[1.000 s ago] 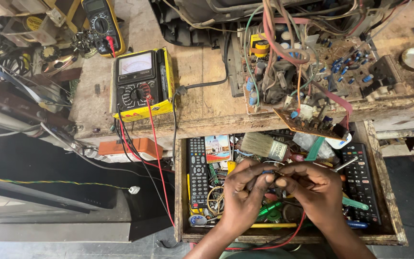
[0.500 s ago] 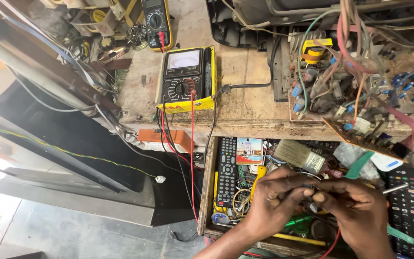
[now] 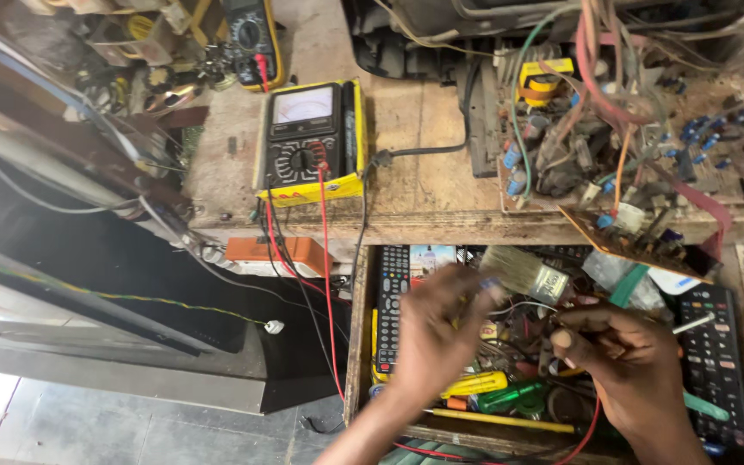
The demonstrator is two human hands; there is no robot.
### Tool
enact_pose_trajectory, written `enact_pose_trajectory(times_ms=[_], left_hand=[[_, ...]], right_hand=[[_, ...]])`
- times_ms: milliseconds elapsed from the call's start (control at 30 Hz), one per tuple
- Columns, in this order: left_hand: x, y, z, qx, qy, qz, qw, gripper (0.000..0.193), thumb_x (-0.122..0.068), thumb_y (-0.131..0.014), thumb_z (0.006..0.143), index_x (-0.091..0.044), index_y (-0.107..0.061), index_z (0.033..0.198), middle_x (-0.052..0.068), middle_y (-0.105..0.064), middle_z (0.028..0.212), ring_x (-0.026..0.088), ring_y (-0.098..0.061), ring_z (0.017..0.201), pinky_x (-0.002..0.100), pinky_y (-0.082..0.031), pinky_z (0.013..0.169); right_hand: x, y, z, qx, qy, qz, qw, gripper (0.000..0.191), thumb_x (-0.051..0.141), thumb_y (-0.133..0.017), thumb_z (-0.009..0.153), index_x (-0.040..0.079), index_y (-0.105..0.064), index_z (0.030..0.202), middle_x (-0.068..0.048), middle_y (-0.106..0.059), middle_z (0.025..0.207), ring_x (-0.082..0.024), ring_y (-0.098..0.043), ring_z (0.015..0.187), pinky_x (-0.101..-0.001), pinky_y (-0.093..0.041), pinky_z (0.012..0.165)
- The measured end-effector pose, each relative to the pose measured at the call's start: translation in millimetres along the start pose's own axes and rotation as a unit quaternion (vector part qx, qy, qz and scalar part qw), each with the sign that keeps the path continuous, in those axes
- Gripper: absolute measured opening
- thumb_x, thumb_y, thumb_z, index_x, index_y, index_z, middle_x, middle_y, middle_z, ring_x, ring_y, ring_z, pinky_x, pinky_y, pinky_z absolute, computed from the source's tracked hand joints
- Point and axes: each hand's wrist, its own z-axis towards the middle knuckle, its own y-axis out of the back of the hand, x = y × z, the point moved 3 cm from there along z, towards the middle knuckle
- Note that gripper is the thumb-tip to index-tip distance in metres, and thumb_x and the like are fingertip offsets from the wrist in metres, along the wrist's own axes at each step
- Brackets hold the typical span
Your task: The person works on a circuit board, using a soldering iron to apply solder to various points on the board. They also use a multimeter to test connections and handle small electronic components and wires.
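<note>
Thin white-handled tool point(image 3: 691, 325) pinched in right hand point(image 3: 635, 370), over cluttered open drawer point(image 3: 356, 344) under the bench point(image 3: 441, 194). Left hand point(image 3: 437, 331) blurred beside paintbrush point(image 3: 523, 274); grip impossible to tell. Risk, judging by the tangle: snagging red multimeter lead point(image 3: 327, 284), dragging yellow multimeter point(image 3: 310, 142) off the edge.

The meter point(image 3: 307, 142) has a yellow case with a black face and red and black leads. Remotes point(image 3: 392, 301) are black with pale buttons. Screwdrivers point(image 3: 475, 384) show yellow and green handles. The brush point(image 3: 523, 271) has tan bristles.
</note>
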Motion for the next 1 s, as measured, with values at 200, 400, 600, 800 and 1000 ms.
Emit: enact_pose_trajectory(times_ms=[200, 400, 600, 800, 1000], left_hand=[[-15, 45, 54, -0.136, -0.289, 0.337, 0.886, 0.020, -0.007, -0.064, 0.101, -0.004, -0.070, 0.120, 0.018, -0.068, 0.099, 0.035, -0.070, 0.082, 0.043, -0.056, 0.069], [-3, 50, 82, -0.131, -0.235, 0.429, 0.862, 0.010, 0.000, -0.063, 0.103, -0.001, -0.072, 0.107, 0.017, -0.068, 0.100, 0.026, -0.069, 0.072, 0.042, -0.052, 0.055], [-20, 52, 76, -0.120, -0.318, 0.382, 0.859, 0.017, 0.001, -0.065, 0.105, 0.006, -0.070, 0.120, 0.013, -0.062, 0.094, 0.020, -0.062, 0.072, 0.039, -0.048, 0.062], [-2, 36, 25, 0.058, -0.053, -0.219, 0.973, 0.038, 0.001, -0.040, 0.093, 0.009, -0.069, 0.116, 0.006, -0.056, 0.086, 0.011, -0.043, 0.071, 0.025, -0.037, 0.068], [24, -11, -7, 0.135, 0.126, -0.329, 0.926, 0.043, 0.008, -0.041, 0.085, 0.010, -0.065, 0.121, 0.012, -0.065, 0.100, 0.014, -0.052, 0.085, 0.027, -0.044, 0.077]], right_hand=[[31, -9, -2, -0.015, 0.015, -0.051, 0.998, 0.021, -0.003, -0.074, 0.086, -0.008, -0.069, 0.106, -0.015, -0.075, 0.099, -0.017, -0.072, 0.085, -0.0265, -0.056, 0.068], [80, 17, -16, -0.071, 0.060, 0.016, 0.996, 0.017, -0.003, -0.066, 0.105, -0.005, -0.064, 0.122, -0.018, -0.073, 0.106, -0.016, -0.065, 0.080, -0.0270, -0.052, 0.066], [96, 49, -31, -0.129, 0.079, -0.006, 0.988, 0.022, -0.003, -0.058, 0.111, 0.002, -0.055, 0.132, -0.018, -0.071, 0.111, -0.018, -0.068, 0.082, -0.0279, -0.054, 0.070], [100, 56, -33, 0.016, 0.120, -0.140, 0.983, 0.035, -0.001, -0.057, 0.107, -0.001, -0.049, 0.141, -0.019, -0.064, 0.130, -0.028, -0.067, 0.114, -0.0420, -0.058, 0.104], [94, 35, -29, 0.071, 0.071, -0.237, 0.966, 0.043, 0.000, -0.058, 0.098, 0.001, -0.051, 0.140, -0.018, -0.061, 0.141, -0.032, -0.061, 0.133, -0.0464, -0.051, 0.110]])
